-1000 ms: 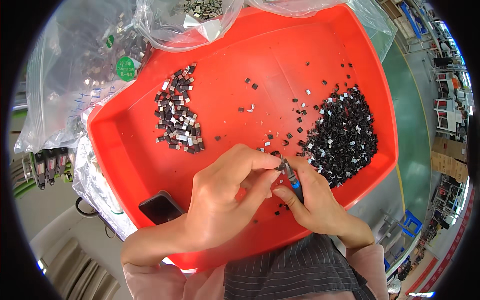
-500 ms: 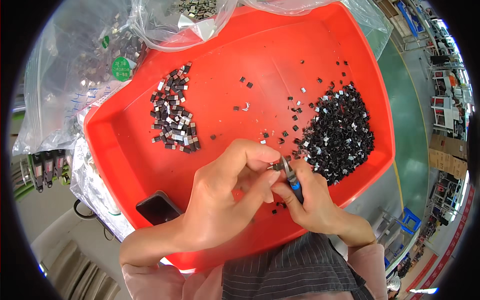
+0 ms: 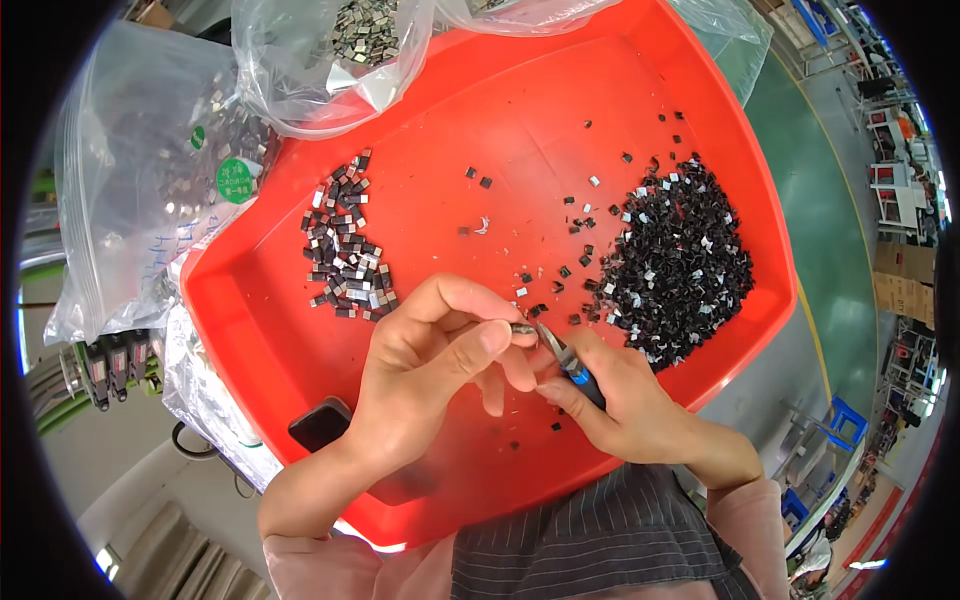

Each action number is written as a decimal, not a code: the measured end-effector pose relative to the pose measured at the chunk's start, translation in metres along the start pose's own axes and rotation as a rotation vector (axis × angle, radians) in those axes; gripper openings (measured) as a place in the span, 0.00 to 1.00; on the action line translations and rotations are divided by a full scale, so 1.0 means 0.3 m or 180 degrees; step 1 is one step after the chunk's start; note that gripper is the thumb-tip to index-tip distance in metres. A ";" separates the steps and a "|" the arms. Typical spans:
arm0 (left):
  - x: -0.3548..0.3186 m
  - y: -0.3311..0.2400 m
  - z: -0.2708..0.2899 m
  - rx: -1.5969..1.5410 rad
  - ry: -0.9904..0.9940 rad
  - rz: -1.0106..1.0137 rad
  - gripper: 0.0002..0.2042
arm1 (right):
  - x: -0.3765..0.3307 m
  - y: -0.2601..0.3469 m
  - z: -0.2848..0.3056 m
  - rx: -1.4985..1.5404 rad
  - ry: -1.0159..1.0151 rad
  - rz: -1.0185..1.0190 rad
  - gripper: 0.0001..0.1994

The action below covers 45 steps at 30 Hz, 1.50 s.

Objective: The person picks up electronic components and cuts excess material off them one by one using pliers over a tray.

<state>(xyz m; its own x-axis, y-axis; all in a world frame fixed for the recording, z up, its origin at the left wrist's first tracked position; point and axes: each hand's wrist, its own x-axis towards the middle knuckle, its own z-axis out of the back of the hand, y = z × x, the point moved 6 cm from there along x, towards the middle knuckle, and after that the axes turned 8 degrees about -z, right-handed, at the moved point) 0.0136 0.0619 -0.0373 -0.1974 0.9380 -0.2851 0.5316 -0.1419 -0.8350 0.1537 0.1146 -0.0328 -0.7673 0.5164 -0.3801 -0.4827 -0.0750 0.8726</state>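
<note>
Between the thumb and fingertips of my left hand (image 3: 415, 365) is a small metal connector (image 3: 521, 328), mostly covered by the fingers. My right hand (image 3: 630, 400) grips a pair of small pliers (image 3: 584, 378) with a dark handle and a blue band. The plier tips point up and left, close beside the connector; whether they touch it I cannot tell. Both hands are over the red tray (image 3: 235, 345). Left of them lies a pile of black-and-silver connectors (image 3: 345, 245). On the right is a large heap of small black and white scraps (image 3: 680, 265).
A dark phone-like object (image 3: 320, 424) lies in the tray's near left corner. Clear plastic bags of metal parts (image 3: 365, 35) rest against the far and left rims. Loose black bits (image 3: 485, 182) are scattered across the tray's middle. A blue stool (image 3: 847, 424) stands off to the right.
My left hand has drawn left with the connector, and its fingers have shifted round it. The pliers, earlier right at the piece, now sit slightly apart or at its end. The whole view has shifted a little.
</note>
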 end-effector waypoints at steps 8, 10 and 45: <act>0.003 0.009 0.008 -0.0082 0.0163 0.0092 0.05 | 0.005 -0.011 -0.007 0.0050 -0.0105 0.0391 0.14; 0.003 0.006 0.006 0.0060 0.0209 -0.0042 0.05 | 0.003 -0.016 -0.009 0.0034 -0.0009 0.0329 0.14; -0.004 -0.071 -0.055 0.3030 0.0877 -0.2484 0.08 | -0.012 -0.024 -0.008 0.0390 0.0604 -0.0089 0.14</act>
<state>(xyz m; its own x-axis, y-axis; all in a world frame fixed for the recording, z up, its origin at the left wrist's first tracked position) 0.0159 0.0691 -0.0115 0.0483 0.8931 0.4473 -0.4741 0.4147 -0.7767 0.1590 0.1112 -0.0384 -0.8256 0.3462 -0.4456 -0.4591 0.0471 0.8871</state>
